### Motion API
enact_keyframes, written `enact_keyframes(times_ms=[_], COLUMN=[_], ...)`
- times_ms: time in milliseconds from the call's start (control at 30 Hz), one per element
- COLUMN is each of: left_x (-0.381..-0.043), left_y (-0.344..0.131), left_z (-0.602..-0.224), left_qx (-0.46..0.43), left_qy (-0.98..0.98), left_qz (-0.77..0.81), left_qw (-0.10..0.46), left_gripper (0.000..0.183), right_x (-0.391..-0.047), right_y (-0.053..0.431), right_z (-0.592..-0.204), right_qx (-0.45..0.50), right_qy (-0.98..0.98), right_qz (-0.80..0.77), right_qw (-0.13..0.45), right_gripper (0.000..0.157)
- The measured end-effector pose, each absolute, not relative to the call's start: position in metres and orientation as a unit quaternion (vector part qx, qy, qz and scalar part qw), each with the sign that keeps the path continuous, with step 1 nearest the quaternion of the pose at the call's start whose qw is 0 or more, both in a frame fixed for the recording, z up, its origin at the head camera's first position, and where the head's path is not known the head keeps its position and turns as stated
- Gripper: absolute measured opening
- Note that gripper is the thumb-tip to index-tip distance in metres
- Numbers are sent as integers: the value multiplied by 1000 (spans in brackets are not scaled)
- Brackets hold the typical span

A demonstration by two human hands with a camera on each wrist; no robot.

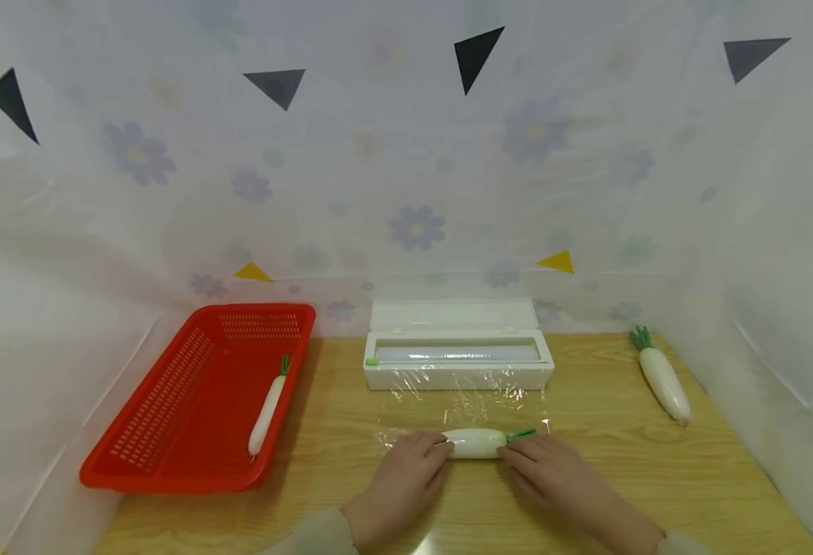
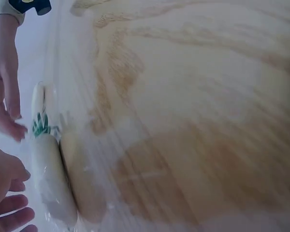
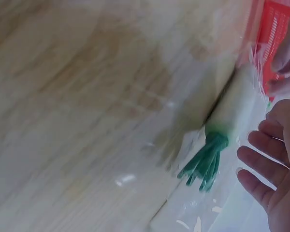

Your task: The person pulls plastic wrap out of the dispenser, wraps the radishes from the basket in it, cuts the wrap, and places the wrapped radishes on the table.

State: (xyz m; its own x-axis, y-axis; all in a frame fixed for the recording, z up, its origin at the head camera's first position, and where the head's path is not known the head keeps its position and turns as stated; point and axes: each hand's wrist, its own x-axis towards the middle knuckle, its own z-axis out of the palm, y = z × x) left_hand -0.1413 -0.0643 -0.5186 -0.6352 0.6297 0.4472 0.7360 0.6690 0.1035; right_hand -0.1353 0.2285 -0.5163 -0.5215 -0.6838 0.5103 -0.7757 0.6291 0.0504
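A white toy radish with green leaves (image 1: pixel 475 444) lies crosswise near the table's front, leaves to the right. Clear cling film (image 1: pixel 461 408) stretches from the dispenser to it, and in the right wrist view film shines around the radish (image 3: pixel 234 104). At the radish's left end is my left hand (image 1: pixel 406 474), its fingertips at the edge. My right hand (image 1: pixel 555 472) is at the leafy end, fingertips right by the radish. Both wrist views show the left fingers (image 2: pixel 14 212) and right fingers (image 3: pixel 263 164) loosely bent and spread beside the radish, not wrapped round it.
A white film dispenser (image 1: pixel 458 378) with its lid raised stands at the back middle, a roll inside. On the left sits a red basket (image 1: pixel 191 416) holding a slimmer white radish (image 1: pixel 267 416). Another radish (image 1: pixel 664 384) lies at the far right of the wooden table (image 1: pixel 656 486).
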Motion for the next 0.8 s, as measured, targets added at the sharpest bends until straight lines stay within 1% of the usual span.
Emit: enact_keyframes(times_ms=[33,133,200,433,567,667,800], left_x=[-141,-143,-145,-151,-157,-160,-165], left_y=[-60,-52,-49,-45,-43,-41,-39], left_z=[-520,-524,-526,-528,-531,-534,-537], left_qx=[-381,-370,-367,-343,-335,-329,-319], left_qy=[-896,-902,-902,-915,-911,-911,-918], left_qz=[-129,-114,-109,-69,-53,-33,-7], left_qw=[189,192,202,201,233,247,238], left_gripper=[28,31,31,35,32,31,32], right_x=[-134,-133,-133,-138,-144,-147,-150], right_y=[225,217,214,210,208,205,201], right_z=[-516,-518,-519,-524,-524,-523,-520], right_qx=[421,414,406,381,381,378,360], right_qy=[-869,-878,-883,-888,-883,-887,-901], right_qz=[84,59,46,62,70,67,55], right_qw=[245,234,232,248,264,258,236], right_gripper=[27,47,53,50,49,49,52])
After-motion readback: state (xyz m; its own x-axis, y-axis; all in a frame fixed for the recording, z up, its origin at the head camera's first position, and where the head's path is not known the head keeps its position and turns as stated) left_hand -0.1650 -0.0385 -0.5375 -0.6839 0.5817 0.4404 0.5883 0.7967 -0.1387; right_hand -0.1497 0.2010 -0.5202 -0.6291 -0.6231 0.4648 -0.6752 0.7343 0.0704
